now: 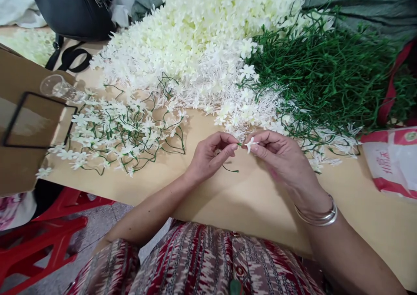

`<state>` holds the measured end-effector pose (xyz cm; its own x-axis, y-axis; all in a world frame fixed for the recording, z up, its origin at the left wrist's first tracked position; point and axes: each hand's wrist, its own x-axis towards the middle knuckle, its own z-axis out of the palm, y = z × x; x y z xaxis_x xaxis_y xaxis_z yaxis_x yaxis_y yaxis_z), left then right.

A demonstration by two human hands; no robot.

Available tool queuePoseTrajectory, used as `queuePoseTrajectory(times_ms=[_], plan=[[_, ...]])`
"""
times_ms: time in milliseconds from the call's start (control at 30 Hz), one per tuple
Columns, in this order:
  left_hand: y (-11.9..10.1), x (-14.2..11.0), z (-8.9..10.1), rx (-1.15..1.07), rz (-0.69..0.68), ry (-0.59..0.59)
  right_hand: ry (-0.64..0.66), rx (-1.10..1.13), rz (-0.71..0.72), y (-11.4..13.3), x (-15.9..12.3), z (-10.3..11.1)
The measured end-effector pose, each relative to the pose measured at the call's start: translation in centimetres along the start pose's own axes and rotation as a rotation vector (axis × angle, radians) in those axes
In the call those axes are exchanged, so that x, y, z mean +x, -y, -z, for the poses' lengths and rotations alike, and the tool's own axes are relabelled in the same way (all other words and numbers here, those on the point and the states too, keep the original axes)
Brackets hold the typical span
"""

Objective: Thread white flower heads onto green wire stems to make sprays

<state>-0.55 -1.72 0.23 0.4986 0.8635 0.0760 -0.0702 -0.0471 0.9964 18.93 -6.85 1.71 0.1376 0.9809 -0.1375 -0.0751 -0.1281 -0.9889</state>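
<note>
Over the middle of the table, my left hand (213,155) pinches a thin green plastic stem (235,170), whose lower end curls out below the fingers. My right hand (283,156) is closed on a small white artificial flower (250,144), held between thumb and forefinger. The stem tip and the flower's base meet between the two hands; whether they are joined I cannot tell. Beyond my hands lies a large heap of loose white petals (202,30). To its right is a pile of green stems (325,73). Flowers on stems (124,130) lie in a cluster at left.
A clear plastic cup (55,86) and a cardboard box (26,125) with a black wire frame stand at left. A black bag (71,8) sits at the back left. At right lies a red-and-white plastic packet (392,160). Red stools (42,243) are below the table's left edge.
</note>
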Motion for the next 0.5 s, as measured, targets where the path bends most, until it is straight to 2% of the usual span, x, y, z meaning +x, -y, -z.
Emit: queuePoseTrajectory(times_ms=[300,500], plan=[[0.26,-0.09,-0.17,0.085,-0.01,-0.012,0.045,-0.016,0.038,-0.73,0.19,0.01],[0.76,-0.26,-0.22,0.145,-0.001,-0.038,0.021,-0.069,0.059,-0.76,0.0,-0.43]])
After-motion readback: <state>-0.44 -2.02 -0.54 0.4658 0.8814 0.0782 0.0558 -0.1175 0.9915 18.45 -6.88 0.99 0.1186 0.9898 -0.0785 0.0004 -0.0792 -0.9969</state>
